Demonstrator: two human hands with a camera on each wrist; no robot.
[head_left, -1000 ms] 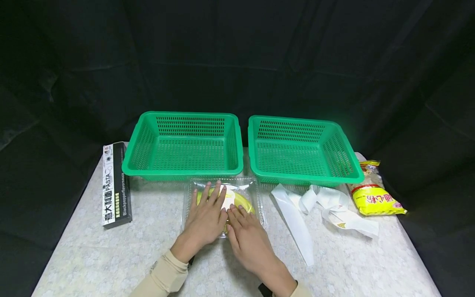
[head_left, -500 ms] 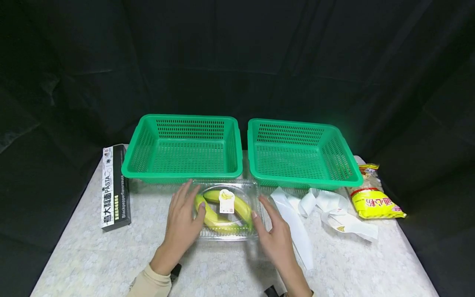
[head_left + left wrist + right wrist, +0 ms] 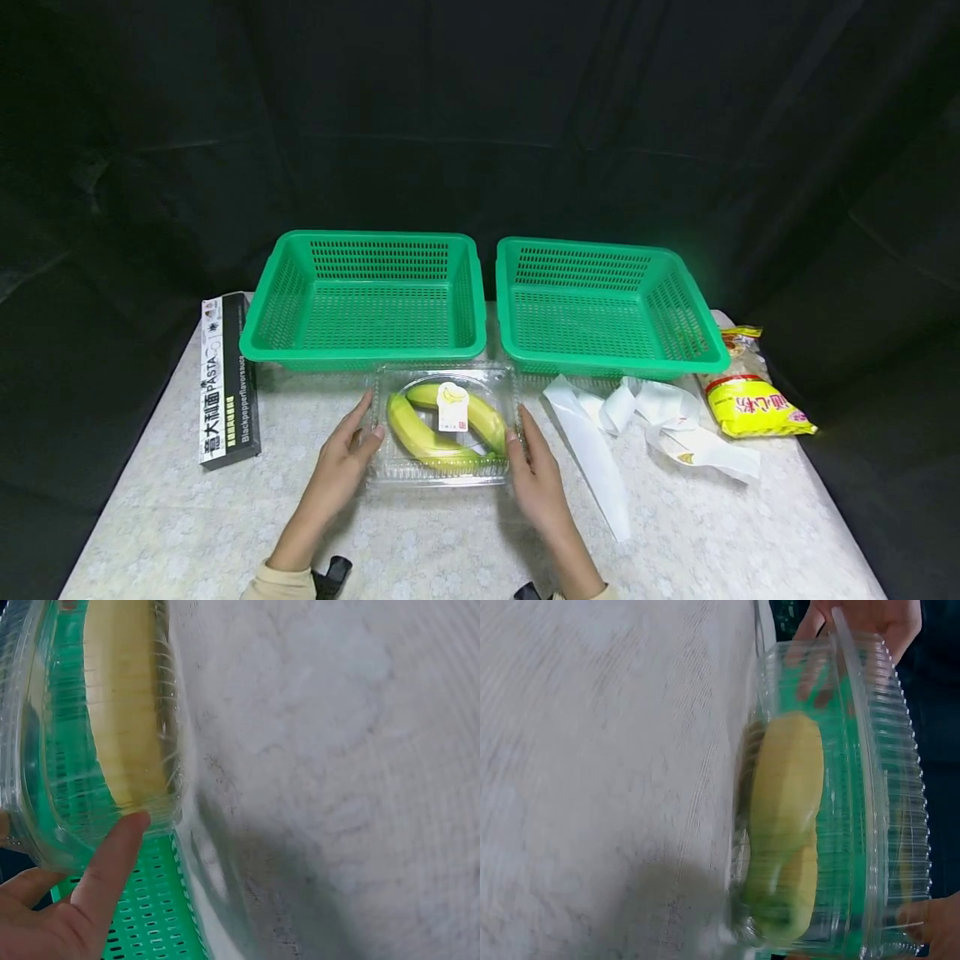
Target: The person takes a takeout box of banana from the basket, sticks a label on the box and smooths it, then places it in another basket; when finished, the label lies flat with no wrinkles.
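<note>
In the head view, a clear plastic clamshell container (image 3: 444,475) with bananas (image 3: 420,433) inside lies on the table, a white label (image 3: 452,407) on its top. My left hand (image 3: 337,467) holds its left side, thumb at the edge and fingers along the outside. At the right side, my right hand (image 3: 536,479) grips the edge with the thumb over the rim. One left finger (image 3: 112,862) touches the ribbed wall in the left wrist view. The right wrist view catches a right fingertip (image 3: 915,913) on the lid's rim; several left fingers show through the plastic.
Two green baskets (image 3: 363,354) (image 3: 615,362) stand behind the container. A black-and-white pasta box (image 3: 228,383) lies at the left edge. Right of the container are crumpled white paper strips (image 3: 596,467), and a yellow macaroni bag (image 3: 757,404) sits at the right edge.
Both hands were flat on top of the container, then parted over it. They have now moved down to its left and right sides, leaving the bananas and label uncovered.
</note>
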